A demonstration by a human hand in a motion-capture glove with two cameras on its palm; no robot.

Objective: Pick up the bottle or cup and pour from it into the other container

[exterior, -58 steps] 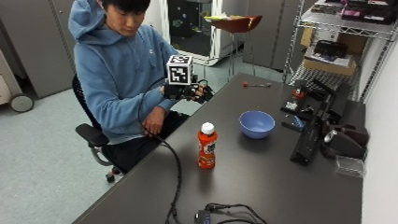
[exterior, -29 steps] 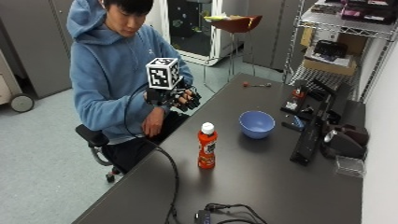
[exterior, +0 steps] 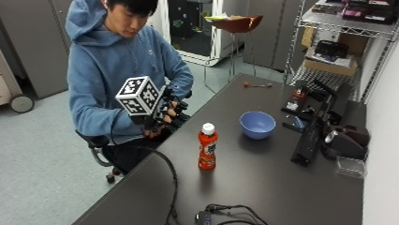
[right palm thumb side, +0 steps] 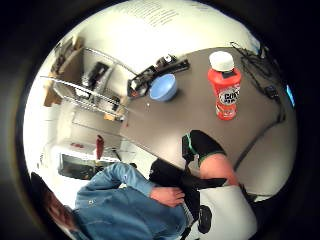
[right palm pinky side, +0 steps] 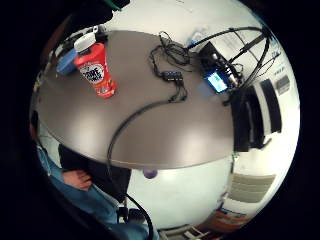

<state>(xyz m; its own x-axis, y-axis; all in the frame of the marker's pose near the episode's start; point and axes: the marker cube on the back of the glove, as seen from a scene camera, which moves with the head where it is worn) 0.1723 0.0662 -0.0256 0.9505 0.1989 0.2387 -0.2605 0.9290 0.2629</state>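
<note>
A red-orange bottle [exterior: 207,150] with a white cap stands upright mid-table; it also shows as the bottle [right palm pinky side: 97,70] and the bottle [right palm thumb side: 225,90] in both palm views. Behind it, further along the table, sits a blue bowl [exterior: 257,124], seen again as the bowl [right palm thumb side: 163,87]. My gloved right hand [exterior: 168,115] hovers at the table's left edge, in front of the seated person's chest, a hand's length from the bottle. Its fingers are loosely curled and hold nothing. The bare left hand [right palm thumb side: 167,195] rests against the blue hoodie.
Black devices and stands [exterior: 312,136] line the table's right side. A coil of cables with a small hub [exterior: 218,215] lies at the near end. A black cable [exterior: 168,173] runs along the left edge. A wire shelf [exterior: 336,47] stands behind the table.
The gloved hand has dropped lower and drifted toward the near end along the table's left edge. Bottle and bowl have stayed put.
</note>
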